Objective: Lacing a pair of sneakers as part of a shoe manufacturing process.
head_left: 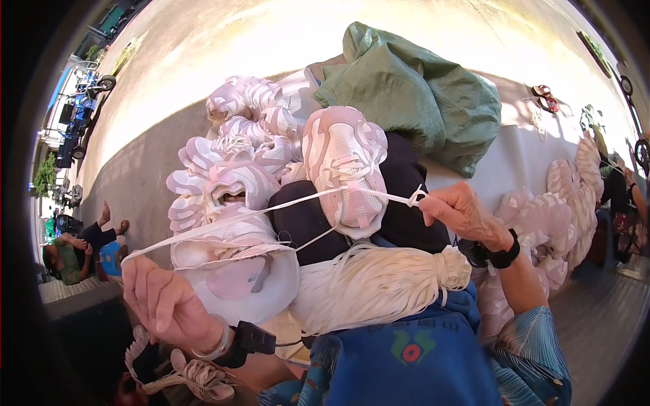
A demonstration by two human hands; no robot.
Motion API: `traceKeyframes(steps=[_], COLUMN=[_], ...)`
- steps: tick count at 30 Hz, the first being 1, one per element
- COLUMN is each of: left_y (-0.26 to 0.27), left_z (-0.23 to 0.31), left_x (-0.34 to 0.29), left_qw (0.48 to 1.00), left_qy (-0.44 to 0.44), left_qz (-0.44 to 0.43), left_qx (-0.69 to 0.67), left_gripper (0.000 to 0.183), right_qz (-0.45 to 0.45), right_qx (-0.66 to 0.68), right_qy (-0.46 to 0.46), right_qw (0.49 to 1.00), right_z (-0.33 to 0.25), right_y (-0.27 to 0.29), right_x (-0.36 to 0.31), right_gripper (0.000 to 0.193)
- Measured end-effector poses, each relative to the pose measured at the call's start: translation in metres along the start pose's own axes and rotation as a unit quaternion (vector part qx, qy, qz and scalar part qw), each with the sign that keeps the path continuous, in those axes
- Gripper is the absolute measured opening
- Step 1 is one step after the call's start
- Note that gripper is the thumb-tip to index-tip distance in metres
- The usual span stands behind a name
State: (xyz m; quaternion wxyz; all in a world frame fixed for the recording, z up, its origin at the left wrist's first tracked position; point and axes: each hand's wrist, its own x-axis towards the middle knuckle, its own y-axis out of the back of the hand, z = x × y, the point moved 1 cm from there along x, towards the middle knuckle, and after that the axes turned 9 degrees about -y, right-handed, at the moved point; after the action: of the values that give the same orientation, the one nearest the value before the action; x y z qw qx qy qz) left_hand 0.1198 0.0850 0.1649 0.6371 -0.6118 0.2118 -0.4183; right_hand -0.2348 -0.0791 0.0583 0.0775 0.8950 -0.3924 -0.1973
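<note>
Lace (298,200) | left grip (168,296) to right grip (459,211) | probably knotted beside right

The curled fingers of the bare right hand (467,213) hide part of the flat white shoelace (254,213) they grip. The pale pink-and-white lace-up shoe (347,166) covers part of the black-clothed knees (303,222) — its underside is out of sight. The lower edge cuts off the dark-blue cloth apron (406,372); the green-topped seated person (70,256) at the left rim is too small for detail.
</note>
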Motion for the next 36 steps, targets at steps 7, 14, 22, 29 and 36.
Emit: traceKeyframes(steps=[7,14,22,29,36], left_y=[-0.019,0.004,0.018,0.039,0.116], left_z=[0.113,0.122,0.043,-0.087,-0.158], left_x=[-0.016,-0.028,-0.020,-0.026,-0.022], left_qw=[0.992,0.915,0.962,0.840,0.587], left_qy=[-0.125,-0.126,-0.052,0.066,0.103], left_qz=[0.000,-0.019,-0.077,-0.047,-0.092], left_qx=[0.004,0.382,0.258,0.536,0.798], left_gripper=[0.021,0.013,0.019,0.022,0.016], right_qz=[0.120,0.038,0.186,0.160,0.188], right_qx=[0.346,-0.085,-0.045,-0.100,-0.113], right_qy=[-0.157,-0.159,-0.137,0.037,0.098], right_qw=[0.917,0.983,0.972,0.981,0.971], right_z=[0.101,0.086,0.079,0.031,0.049], right_y=[0.099,0.036,0.044,0.000,-0.064], right_x=[-0.012,0.033,0.038,0.056,0.057], right_gripper=[0.044,0.045,0.037,0.026,0.019])
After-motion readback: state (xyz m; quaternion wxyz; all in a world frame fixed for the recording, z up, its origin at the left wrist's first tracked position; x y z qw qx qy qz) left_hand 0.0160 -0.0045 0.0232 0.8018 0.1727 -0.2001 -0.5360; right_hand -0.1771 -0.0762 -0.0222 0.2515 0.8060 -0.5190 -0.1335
